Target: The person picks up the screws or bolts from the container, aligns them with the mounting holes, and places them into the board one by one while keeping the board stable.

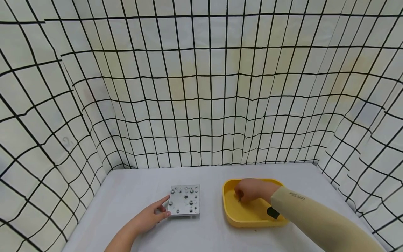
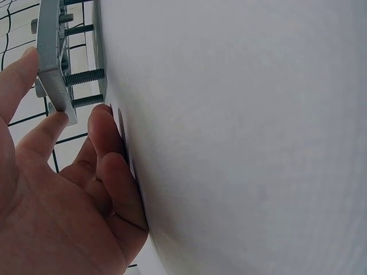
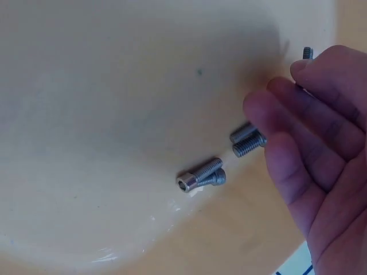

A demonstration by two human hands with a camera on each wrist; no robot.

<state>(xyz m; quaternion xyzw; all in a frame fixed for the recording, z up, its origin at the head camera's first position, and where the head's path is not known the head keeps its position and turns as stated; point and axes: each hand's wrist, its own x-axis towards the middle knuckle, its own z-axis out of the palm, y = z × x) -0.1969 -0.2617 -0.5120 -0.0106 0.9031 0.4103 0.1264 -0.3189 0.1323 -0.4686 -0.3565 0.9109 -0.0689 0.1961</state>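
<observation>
Here the left hand (image 1: 148,217), thumb and forefinger spread, touches the edge of the metal plate (image 1: 181,206) on the table (image 1: 132,185), while in the yellow tray (image 1: 231,221) the right hand (image 1: 252,190) pinches seemingly a bolt (image 3: 308,53), best lifted clear of the loose bolts (image 3: 206,170)

There's a decent lane between the metal plate (image 1: 182,202) and yellow tub (image 1: 248,223). Tan sleeve (image 1: 315,213) blocks the tub's right rim, and the left hand (image 1: 148,217) hogs the plate's left edge.

Smooth metal plate (image 1: 182,202), glossy plastic tray (image 1: 248,223), shiny rough-threaded metal screws (image 3: 207,170), matt fabric-like tabletop (image 1: 209,232)
</observation>
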